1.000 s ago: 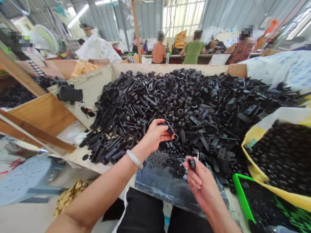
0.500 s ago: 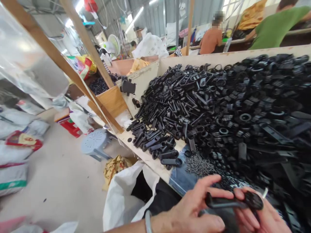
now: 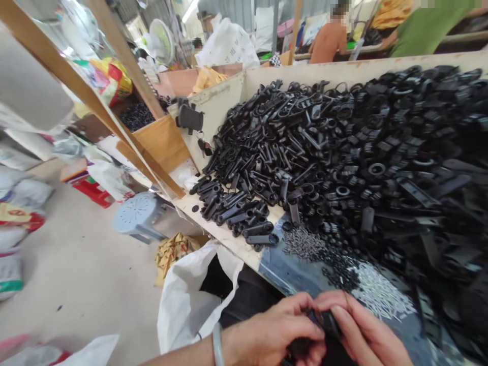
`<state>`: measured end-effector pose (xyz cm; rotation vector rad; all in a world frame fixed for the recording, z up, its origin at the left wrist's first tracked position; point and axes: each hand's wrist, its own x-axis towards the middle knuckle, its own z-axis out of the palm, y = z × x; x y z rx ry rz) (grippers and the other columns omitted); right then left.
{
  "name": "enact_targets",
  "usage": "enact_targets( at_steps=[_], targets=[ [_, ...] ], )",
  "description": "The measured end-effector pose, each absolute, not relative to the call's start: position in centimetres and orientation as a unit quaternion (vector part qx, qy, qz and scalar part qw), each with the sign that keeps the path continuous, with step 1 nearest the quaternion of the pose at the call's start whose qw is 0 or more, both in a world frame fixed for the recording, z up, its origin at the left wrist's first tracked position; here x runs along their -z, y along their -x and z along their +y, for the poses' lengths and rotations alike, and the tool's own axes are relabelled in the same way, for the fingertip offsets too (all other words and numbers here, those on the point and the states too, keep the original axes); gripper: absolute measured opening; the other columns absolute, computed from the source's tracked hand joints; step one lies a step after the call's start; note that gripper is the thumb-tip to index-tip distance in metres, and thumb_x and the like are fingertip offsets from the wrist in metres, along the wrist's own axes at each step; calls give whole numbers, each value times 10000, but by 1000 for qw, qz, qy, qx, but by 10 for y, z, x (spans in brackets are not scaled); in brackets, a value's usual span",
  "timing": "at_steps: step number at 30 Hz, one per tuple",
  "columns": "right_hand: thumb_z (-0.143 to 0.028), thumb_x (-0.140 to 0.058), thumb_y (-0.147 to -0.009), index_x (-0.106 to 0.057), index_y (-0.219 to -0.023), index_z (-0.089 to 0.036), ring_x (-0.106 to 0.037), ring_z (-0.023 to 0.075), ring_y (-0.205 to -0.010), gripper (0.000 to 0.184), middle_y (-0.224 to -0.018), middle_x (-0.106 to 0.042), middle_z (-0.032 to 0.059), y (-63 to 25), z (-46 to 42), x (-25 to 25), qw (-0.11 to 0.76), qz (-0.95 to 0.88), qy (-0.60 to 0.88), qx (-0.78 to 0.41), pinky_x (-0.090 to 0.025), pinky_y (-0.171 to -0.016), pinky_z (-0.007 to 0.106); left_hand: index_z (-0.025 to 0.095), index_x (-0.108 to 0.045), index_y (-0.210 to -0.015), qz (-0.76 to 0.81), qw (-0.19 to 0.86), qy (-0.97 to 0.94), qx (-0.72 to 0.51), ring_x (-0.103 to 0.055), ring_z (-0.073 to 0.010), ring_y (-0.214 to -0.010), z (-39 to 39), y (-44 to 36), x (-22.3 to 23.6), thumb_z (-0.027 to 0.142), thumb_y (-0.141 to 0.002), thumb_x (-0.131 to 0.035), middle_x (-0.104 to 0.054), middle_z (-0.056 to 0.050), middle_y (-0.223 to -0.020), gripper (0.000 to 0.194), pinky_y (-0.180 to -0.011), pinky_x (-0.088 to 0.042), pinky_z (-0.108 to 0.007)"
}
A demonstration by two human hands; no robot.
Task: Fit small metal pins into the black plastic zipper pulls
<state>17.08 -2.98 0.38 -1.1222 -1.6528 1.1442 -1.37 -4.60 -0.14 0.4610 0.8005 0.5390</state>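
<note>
My left hand (image 3: 272, 328), with a pale bangle (image 3: 217, 344) at the wrist, has its fingers curled round a black plastic part (image 3: 330, 324) low in the head view. My right hand (image 3: 368, 330) pinches the same part from the other side, thumb and forefinger at its end. Fingers hide most of its shape. Just beyond them, small white pins (image 3: 385, 292), tiny black pieces (image 3: 341, 264) and small grey metal pieces (image 3: 305, 243) lie in piles on a blue-grey sheet (image 3: 272, 259). Several black handle-like parts (image 3: 244, 213) lie in a row left of these.
A large heap of black plastic parts (image 3: 324, 137) fills the bench behind my hands. Below the bench edge, an open white sack (image 3: 179, 300) stands beside a crumpled yellow sack (image 3: 176, 251) and a blue stool (image 3: 137, 213). A wooden post (image 3: 95, 101) rises at left. Two people work at the back.
Both hands have drawn together and closed more tightly round the black part. My left fingers, spread before, are now curled. The white pins have come into view, and the camera has tilted down.
</note>
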Motion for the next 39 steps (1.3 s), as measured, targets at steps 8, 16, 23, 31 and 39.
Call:
enact_targets(
  at_steps=[8,16,23,31,39],
  targets=[
    [-241,-540,-1034,-737,-956,-244,-667,153,-778,211,-848,-680,26,-176,-32,0,427,-687,513,-287,-549,-708,233,195,-484,-1364,391,809,-360,-251,-636,-92,-669,-39,13,-10,271,-907,-569,-680,-87,-1106,471,-571,-452,-223],
    [-165,-568,-1020,-729,-1064,-214,-676,152,-781,174,-898,-678,35,-175,-42,12,429,-719,508,-202,-557,-710,250,146,-655,-1151,433,794,-322,-282,-536,-105,-678,-39,-6,-17,208,-844,-569,-615,-27,-914,325,-605,-410,-248],
    [-163,-592,-1019,-728,-1064,-195,-681,134,-746,147,-896,-690,30,-169,-45,12,435,-721,516,-157,-556,-679,229,141,-628,-1097,454,783,-336,-259,-429,-106,-618,-40,-9,-24,171,-848,-516,-490,42,-676,275,-613,-344,-261],
    [-175,-619,-998,-740,-1007,-209,-690,169,-775,126,-879,-720,41,-155,-52,13,466,-660,576,-119,-556,-736,283,133,-595,-1216,446,762,-377,-280,-404,-88,-606,-40,-13,-21,390,-947,-598,-485,41,-765,372,-575,-340,-244],
    [-225,-605,-1006,-750,-1015,-217,-677,165,-732,145,-836,-713,22,-151,-66,21,482,-610,599,-190,-538,-686,285,186,-572,-1304,475,704,-478,-223,-454,-108,-612,-47,-8,-15,372,-1031,-475,-565,16,-815,344,-607,-383,-253]
  ],
)
